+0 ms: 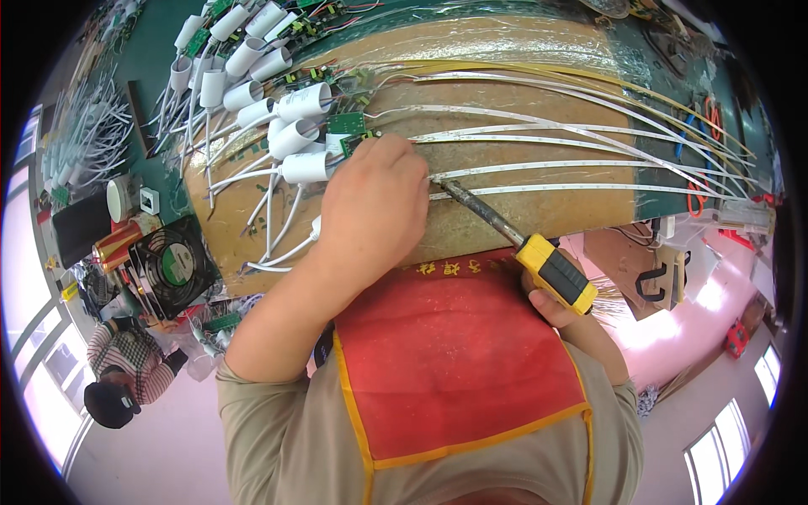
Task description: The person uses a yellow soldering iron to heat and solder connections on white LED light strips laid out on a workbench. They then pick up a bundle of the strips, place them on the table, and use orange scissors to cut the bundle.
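**Soldering iron tip meets a strip end, half hidden by the left hand**

The soldering iron (513, 240) lies slanted across the brown bench (539, 215), its dark tip touching the near end of one white LED strip (572, 167) just beside the left hand (374, 206). Its yellow-and-black handle sits in the right hand (555, 307), which is closed around it; only a thumb and part of the palm show, the rest being hidden behind the handle and the red apron (446, 370).

The left hand is curled, knuckles up, pressing down at the strip ends; whatever its fingertips pinch is covered by the hand itself (a small green circuit board (347, 124) pokes out just above it). I cannot tell which strip it holds.

More white strips fan out to the right, bending with the lens. To the left lie white cylindrical caps (305, 103) with white leads. Further left sit a black cooling fan (172, 265) and a blurred heap of wires. Another person in a checked sleeve (126, 353) appears at the lower left, partly cut off.
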Demonstrator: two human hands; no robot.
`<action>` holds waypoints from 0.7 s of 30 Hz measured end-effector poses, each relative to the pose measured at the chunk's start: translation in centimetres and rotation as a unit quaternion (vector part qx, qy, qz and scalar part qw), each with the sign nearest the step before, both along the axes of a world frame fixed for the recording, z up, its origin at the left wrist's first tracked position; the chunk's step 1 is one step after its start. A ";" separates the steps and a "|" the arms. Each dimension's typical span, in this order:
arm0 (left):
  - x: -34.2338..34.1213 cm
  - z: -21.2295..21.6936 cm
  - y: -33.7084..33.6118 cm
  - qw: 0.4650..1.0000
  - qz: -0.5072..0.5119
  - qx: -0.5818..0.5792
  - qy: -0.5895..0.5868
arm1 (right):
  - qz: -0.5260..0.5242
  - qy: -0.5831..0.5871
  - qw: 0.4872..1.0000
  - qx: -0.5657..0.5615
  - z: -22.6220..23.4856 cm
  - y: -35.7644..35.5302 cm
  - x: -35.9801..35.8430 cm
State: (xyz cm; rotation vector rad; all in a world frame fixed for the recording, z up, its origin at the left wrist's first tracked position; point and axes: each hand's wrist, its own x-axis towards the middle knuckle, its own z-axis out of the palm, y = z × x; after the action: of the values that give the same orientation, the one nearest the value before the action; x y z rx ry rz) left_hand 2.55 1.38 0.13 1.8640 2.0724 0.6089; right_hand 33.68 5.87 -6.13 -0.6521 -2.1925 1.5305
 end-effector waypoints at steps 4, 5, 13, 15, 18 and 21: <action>-0.3 0.3 0.3 1.000 0.000 -0.019 -0.004 | -0.038 -0.037 0.996 -0.066 0.2 -0.9 0.3; -0.3 0.3 0.3 1.000 0.001 -0.023 -0.002 | -0.045 -0.037 0.996 -0.073 -0.1 -1.1 0.5; -0.1 0.4 0.4 0.999 0.006 -0.035 0.009 | -0.055 -0.018 0.993 -0.100 -0.5 -1.2 0.3; -0.1 0.4 0.4 0.999 0.005 -0.036 0.010 | -0.061 -0.008 0.995 -0.073 -0.1 -1.1 -0.1; -0.1 0.5 0.4 0.999 0.008 -0.038 0.010 | -0.010 -0.050 0.993 -0.104 -0.1 -0.6 0.5; -0.2 0.5 0.5 0.999 0.003 -0.041 0.010 | -0.021 -0.024 0.992 -0.125 -0.5 -1.1 0.9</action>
State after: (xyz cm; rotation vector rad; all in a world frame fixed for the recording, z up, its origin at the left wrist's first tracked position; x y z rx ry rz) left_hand 2.34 1.89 0.67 1.8255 2.0839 0.5021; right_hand 34.58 4.73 -6.67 -0.8135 -2.0236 1.8027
